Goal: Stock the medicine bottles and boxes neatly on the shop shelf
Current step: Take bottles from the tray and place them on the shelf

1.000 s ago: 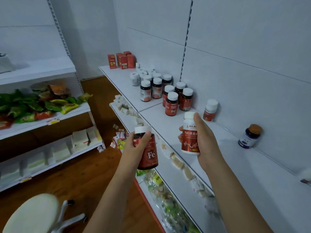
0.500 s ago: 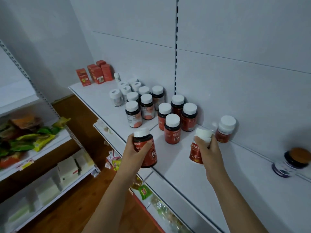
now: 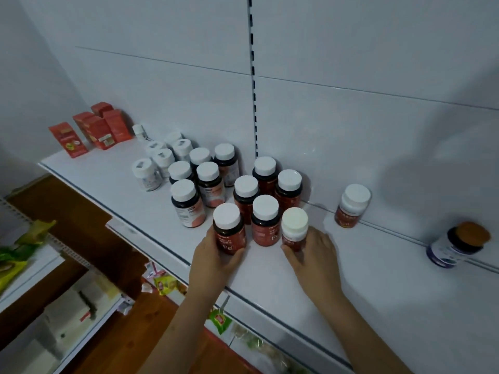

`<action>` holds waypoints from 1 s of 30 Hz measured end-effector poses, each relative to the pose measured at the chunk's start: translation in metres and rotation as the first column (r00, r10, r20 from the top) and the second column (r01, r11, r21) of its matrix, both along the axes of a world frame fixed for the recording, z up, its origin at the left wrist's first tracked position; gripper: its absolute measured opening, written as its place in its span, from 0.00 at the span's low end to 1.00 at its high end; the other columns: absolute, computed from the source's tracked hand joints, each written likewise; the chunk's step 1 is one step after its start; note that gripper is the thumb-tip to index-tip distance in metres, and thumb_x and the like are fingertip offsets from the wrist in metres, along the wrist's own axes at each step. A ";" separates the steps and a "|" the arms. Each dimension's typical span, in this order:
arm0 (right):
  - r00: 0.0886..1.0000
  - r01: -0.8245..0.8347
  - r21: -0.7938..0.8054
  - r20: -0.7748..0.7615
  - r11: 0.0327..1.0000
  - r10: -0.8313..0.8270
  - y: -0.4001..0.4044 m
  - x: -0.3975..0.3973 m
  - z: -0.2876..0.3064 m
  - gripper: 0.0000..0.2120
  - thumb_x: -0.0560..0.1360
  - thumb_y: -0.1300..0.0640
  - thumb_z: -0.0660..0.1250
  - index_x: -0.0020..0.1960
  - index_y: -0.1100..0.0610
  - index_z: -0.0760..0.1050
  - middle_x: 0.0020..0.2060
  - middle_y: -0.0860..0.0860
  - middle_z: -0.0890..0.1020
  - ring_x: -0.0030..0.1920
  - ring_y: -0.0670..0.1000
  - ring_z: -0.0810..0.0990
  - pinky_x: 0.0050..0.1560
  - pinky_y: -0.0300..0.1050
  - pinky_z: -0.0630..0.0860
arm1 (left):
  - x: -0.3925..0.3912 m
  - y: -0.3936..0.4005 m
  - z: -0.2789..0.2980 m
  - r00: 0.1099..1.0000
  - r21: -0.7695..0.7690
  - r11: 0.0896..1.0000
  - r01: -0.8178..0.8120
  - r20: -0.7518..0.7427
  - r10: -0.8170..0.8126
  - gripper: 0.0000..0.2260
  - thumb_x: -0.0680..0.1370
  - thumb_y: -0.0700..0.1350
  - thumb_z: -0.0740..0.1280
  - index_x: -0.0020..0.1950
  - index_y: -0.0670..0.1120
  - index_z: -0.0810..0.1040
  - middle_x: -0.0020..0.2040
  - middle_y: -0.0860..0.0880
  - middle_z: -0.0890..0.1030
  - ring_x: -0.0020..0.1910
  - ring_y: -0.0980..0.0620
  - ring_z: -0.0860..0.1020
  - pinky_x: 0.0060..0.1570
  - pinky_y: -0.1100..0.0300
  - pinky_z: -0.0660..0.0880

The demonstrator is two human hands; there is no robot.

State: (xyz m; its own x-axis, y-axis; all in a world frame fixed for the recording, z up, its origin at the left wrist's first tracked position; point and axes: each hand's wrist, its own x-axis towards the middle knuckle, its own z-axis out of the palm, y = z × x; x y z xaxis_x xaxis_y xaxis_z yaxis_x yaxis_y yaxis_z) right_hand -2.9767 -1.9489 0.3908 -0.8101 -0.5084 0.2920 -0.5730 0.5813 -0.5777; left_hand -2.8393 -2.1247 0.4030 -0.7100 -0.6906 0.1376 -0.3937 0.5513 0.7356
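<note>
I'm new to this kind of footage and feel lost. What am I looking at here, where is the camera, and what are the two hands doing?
There is no machine here: a person wears a camera on the head, looking down at their own bare hands. The white metal shop shelf carries clusters of white-capped medicine bottles, red cardboard boxes at the far left, and a purple-labelled bottle with an orange cap at the right. The left hand grips a dark red-labelled bottle marked Fe, standing on the shelf. The right hand holds a red-labelled bottle with a cream cap beside the front row.
</note>
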 end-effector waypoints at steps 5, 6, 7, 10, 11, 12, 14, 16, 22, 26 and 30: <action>0.957 0.280 0.024 -0.089 0.960 -0.277 0.003 0.004 -0.007 0.20 0.72 0.44 0.72 0.49 0.61 0.73 0.44 0.55 0.80 0.48 0.58 0.77 0.53 0.52 0.74 | -0.002 -0.002 -0.009 1.000 -0.141 0.990 -0.024 -0.020 0.021 0.34 0.69 0.58 0.76 0.68 0.47 0.68 0.60 0.48 0.80 0.57 0.47 0.78 0.56 0.52 0.77; 0.941 0.330 -0.003 -0.082 0.944 -0.329 0.004 0.004 -0.006 0.20 0.72 0.45 0.73 0.49 0.61 0.74 0.44 0.56 0.80 0.49 0.58 0.78 0.53 0.52 0.74 | -0.001 -0.002 -0.009 0.999 -0.142 0.990 -0.021 -0.032 0.016 0.33 0.69 0.57 0.76 0.69 0.47 0.68 0.60 0.48 0.79 0.57 0.47 0.78 0.56 0.52 0.76; 0.925 0.371 -0.026 -0.078 0.928 -0.372 0.005 0.003 -0.006 0.20 0.72 0.46 0.73 0.50 0.62 0.74 0.45 0.57 0.80 0.50 0.59 0.78 0.53 0.52 0.75 | 0.000 -0.002 -0.010 0.999 -0.146 0.989 -0.013 -0.044 0.006 0.33 0.69 0.57 0.76 0.69 0.47 0.68 0.60 0.48 0.79 0.58 0.47 0.77 0.57 0.52 0.76; 0.881 0.471 0.035 -0.066 0.881 -0.469 0.006 0.001 -0.008 0.22 0.72 0.45 0.72 0.51 0.63 0.75 0.47 0.59 0.80 0.52 0.61 0.78 0.55 0.55 0.75 | 0.007 -0.005 -0.014 0.999 -0.213 0.976 0.043 -0.019 -0.048 0.32 0.71 0.57 0.74 0.69 0.44 0.69 0.61 0.45 0.78 0.60 0.44 0.76 0.60 0.48 0.74; 0.869 0.495 0.080 -0.063 0.865 -0.492 0.006 0.000 -0.011 0.23 0.73 0.44 0.70 0.52 0.64 0.75 0.49 0.60 0.80 0.53 0.62 0.77 0.56 0.57 0.74 | 0.011 -0.005 -0.017 0.998 -0.232 0.971 0.056 0.013 -0.055 0.32 0.72 0.57 0.72 0.69 0.42 0.69 0.62 0.42 0.77 0.62 0.42 0.75 0.62 0.45 0.73; 0.856 0.518 0.111 -0.057 0.848 -0.514 0.006 0.001 -0.011 0.23 0.74 0.44 0.68 0.53 0.65 0.75 0.51 0.62 0.80 0.55 0.63 0.77 0.58 0.58 0.74 | 0.015 -0.005 -0.020 0.998 -0.249 0.966 0.064 0.045 -0.054 0.32 0.73 0.57 0.71 0.70 0.40 0.69 0.64 0.40 0.76 0.64 0.40 0.74 0.64 0.44 0.72; 0.823 0.565 0.145 -0.036 0.812 -0.567 0.006 0.003 -0.010 0.27 0.77 0.44 0.65 0.61 0.67 0.73 0.60 0.65 0.78 0.62 0.64 0.75 0.65 0.60 0.70 | 0.028 -0.003 -0.024 0.996 -0.288 0.954 0.077 0.073 -0.058 0.32 0.75 0.59 0.65 0.70 0.37 0.70 0.68 0.38 0.74 0.68 0.38 0.71 0.68 0.43 0.69; 0.790 0.594 0.217 0.025 0.775 -0.613 0.009 0.011 -0.004 0.33 0.80 0.43 0.61 0.72 0.69 0.65 0.71 0.66 0.68 0.72 0.63 0.66 0.74 0.56 0.60 | 0.044 -0.001 -0.024 0.994 -0.300 0.948 0.109 0.058 -0.096 0.31 0.76 0.59 0.63 0.71 0.38 0.70 0.70 0.39 0.72 0.70 0.39 0.69 0.69 0.43 0.68; 0.773 0.607 0.073 0.180 0.792 -0.609 0.035 0.084 0.013 0.31 0.80 0.46 0.62 0.75 0.65 0.62 0.73 0.63 0.66 0.73 0.61 0.64 0.73 0.54 0.61 | 0.093 0.022 -0.018 0.963 -0.207 0.946 0.250 -0.051 -0.266 0.24 0.73 0.50 0.71 0.67 0.47 0.73 0.64 0.48 0.74 0.65 0.48 0.72 0.64 0.49 0.70; 0.750 0.639 -0.041 0.258 0.768 -0.610 0.072 0.145 0.029 0.27 0.80 0.46 0.63 0.74 0.60 0.65 0.72 0.58 0.68 0.70 0.57 0.68 0.70 0.49 0.64 | 0.108 0.061 -0.021 0.829 -0.117 0.826 0.551 -0.036 -0.558 0.22 0.76 0.50 0.68 0.70 0.52 0.71 0.66 0.54 0.72 0.66 0.55 0.69 0.67 0.58 0.68; 0.713 0.698 -0.123 0.208 0.705 -0.669 0.124 0.199 0.057 0.26 0.80 0.46 0.62 0.74 0.57 0.67 0.71 0.54 0.70 0.71 0.53 0.68 0.69 0.45 0.67 | 0.117 0.114 -0.023 0.637 -0.091 0.636 0.766 -0.029 -0.771 0.21 0.77 0.52 0.67 0.70 0.52 0.70 0.66 0.54 0.73 0.64 0.56 0.70 0.63 0.65 0.64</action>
State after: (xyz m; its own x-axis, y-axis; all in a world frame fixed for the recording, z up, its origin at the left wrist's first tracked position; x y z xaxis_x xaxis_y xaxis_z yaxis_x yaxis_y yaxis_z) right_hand -2.7782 -1.8248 0.4475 -0.9514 0.2517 0.1773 0.0344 0.6590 -0.7513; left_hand -2.7219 -2.0104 0.3800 -0.9690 0.1126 0.2200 0.2365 0.6805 0.6935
